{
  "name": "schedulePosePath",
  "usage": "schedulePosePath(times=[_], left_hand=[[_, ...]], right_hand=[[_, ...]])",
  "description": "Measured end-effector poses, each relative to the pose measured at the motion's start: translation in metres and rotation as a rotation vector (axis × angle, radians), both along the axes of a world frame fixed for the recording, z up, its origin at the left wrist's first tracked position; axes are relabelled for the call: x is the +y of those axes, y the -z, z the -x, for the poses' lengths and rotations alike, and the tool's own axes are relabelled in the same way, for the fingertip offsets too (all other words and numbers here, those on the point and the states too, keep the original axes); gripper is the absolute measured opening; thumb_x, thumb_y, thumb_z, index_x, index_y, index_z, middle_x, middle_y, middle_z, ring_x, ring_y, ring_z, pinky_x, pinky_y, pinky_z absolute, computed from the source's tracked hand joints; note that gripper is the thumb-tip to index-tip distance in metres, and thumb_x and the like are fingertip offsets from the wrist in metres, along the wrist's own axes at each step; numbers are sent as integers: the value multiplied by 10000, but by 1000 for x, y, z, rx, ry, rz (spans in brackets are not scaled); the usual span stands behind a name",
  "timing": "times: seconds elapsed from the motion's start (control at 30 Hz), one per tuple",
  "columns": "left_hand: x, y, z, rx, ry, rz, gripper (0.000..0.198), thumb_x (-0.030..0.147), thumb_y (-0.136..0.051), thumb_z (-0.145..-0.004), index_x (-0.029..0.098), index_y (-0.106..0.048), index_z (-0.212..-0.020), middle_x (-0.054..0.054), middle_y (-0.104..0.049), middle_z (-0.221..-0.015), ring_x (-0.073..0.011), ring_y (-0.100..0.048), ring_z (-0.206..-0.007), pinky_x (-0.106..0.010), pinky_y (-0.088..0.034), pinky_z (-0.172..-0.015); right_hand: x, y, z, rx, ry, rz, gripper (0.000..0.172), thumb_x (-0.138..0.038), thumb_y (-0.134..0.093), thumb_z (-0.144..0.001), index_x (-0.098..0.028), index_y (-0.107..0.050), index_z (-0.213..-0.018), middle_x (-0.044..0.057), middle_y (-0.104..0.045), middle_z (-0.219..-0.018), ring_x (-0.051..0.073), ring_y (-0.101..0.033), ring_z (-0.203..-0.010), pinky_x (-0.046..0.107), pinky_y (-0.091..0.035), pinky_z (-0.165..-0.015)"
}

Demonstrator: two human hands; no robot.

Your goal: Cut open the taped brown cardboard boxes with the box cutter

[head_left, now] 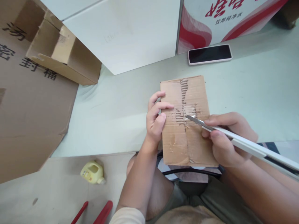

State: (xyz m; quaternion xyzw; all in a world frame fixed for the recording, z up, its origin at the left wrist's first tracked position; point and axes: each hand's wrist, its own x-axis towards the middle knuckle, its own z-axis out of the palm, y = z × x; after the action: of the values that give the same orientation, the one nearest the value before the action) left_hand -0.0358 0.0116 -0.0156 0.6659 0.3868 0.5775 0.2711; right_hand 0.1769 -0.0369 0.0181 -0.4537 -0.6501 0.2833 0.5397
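A brown cardboard box (pixel 174 146) lies at the table's front edge, its top face torn along the middle seam, with clear tape bits and bared corrugation. My left hand (pixel 157 119) grips the box's left side, fingers on the top face. In my right hand (pixel 230 137) is a long white utility knife (pixel 249 144); its blade tip is at the seam near the middle of the box. Whether the tip touches the cardboard, I cannot tell.
A phone (pixel 210 54) lies behind the box, before a red and white carton (pixel 198 28). A white box (pixel 126 34) and an open cardboard box (pixel 67 59) stand at the back left. On the floor are a yellow bottle (pixel 92 172) and red bars (pixel 102 213).
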Motion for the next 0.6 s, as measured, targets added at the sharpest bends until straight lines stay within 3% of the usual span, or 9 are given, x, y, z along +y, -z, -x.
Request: schedulePosePath(times=[0.6], left_hand=[[0,2,0,22,-5,-1,385,570,-468,-1026,259,-694,-1045,-86,-578,-1427,-323,-560,-1375,-539,-436,-1181]], right_hand=[[-1,4,1,113,8,11,157,-380,-703,-900,-245,-730,-974,15,-696,-698,158,-582,-526,318,-429,-470]])
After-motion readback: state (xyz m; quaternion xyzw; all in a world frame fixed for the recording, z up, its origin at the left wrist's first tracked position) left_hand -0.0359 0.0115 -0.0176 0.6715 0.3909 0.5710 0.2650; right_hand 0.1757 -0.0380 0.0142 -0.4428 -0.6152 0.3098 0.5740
